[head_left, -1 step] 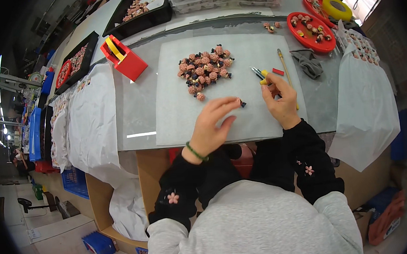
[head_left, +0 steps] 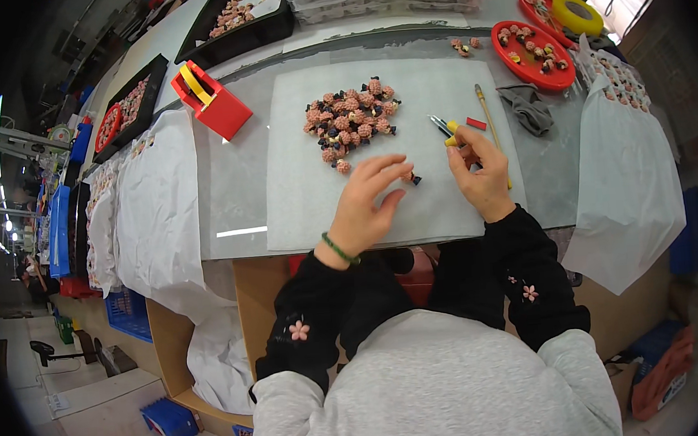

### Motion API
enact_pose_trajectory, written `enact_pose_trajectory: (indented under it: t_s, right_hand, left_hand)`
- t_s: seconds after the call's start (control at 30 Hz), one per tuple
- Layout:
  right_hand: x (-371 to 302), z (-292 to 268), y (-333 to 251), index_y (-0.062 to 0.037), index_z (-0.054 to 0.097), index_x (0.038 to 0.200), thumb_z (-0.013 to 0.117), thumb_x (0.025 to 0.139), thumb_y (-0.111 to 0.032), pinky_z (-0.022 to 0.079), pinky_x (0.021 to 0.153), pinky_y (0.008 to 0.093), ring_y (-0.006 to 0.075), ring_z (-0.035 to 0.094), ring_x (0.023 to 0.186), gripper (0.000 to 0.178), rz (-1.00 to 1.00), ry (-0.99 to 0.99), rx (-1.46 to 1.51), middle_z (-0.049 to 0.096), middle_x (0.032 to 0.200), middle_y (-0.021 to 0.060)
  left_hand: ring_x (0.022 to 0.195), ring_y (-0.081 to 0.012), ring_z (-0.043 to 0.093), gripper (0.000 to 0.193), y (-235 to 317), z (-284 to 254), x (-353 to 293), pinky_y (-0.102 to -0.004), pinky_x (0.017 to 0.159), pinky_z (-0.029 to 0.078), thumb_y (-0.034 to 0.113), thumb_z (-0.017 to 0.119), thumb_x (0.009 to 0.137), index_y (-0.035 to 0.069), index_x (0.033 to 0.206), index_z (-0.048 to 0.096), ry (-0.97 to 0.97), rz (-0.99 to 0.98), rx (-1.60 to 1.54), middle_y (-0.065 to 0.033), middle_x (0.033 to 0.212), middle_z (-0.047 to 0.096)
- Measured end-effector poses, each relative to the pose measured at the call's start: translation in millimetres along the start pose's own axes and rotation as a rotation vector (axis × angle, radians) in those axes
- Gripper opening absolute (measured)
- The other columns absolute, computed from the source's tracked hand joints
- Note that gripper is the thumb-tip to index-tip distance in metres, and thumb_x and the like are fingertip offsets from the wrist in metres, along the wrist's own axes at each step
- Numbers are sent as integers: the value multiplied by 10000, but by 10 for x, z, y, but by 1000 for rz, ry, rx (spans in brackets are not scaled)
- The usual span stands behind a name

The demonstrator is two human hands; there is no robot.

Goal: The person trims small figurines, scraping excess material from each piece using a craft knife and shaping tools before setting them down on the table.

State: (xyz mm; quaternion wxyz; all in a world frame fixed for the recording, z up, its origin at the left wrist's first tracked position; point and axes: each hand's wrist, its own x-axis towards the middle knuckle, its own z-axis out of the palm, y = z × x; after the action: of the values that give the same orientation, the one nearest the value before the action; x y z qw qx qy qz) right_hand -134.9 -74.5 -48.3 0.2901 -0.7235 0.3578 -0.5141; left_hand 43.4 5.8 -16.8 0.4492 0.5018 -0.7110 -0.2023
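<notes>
A small pink figurine with a dark base (head_left: 413, 178) lies on the white mat (head_left: 299, 214), just right of my left hand's fingertips. My left hand (head_left: 368, 204) is open above the mat, its fingers apart and curved, holding nothing. Between the fingers of my right hand (head_left: 480, 171) is a slim yellow tool with a metal tip (head_left: 445, 126), its tip pointing up and left; its exact kind is unclear. Beyond my left hand, a heap of similar pink knobbly figurines with dark parts (head_left: 350, 124) rests on the mat.
A red cap-like piece (head_left: 477, 123) and a thin yellow stick (head_left: 487, 113) lie near my right hand. Beyond are a grey cloth (head_left: 527, 110), a red plate of figurines (head_left: 555, 79) and a yellow tape roll (head_left: 577, 15). Left stand a red tape dispenser (head_left: 226, 114) and black tray (head_left: 184, 52).
My left hand has drawn back slightly from the small figurine, which now lies apart from its fingers. My right hand with the yellow tool has hardly moved.
</notes>
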Motion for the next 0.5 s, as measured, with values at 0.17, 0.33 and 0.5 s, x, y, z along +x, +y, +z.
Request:
enact_pose_trajectory:
  t_s: [0.17,0.33,0.5]
  right_hand:
    - [24,-13,-26,16,551,974,584,731,13,396,500,173,63,519,584,245,8,-7,4,574,770,42]
    - [76,-24,-56,15,550,974,569,737,14,406,495,194,83,530,571,237,15,-101,-22,581,770,49]
    - [53,-12,-23,13,546,986,553,749,14,413,503,194,89,536,574,237,89,-113,55,582,799,52]
  left_hand:
    - [1039,-263,466,448,-386,230,95,-330,874,369,-46,603,650,66,1078,532,-123,45,145,-108,1079,517]
    - [905,-183,538,343,-332,332,112,-279,771,427,5,610,724,26,1056,527,53,-294,-411,-85,978,572]
    - [799,-102,565,265,-326,435,86,-218,711,459,40,608,773,-19,1021,532,140,-549,-871,-54,899,602]
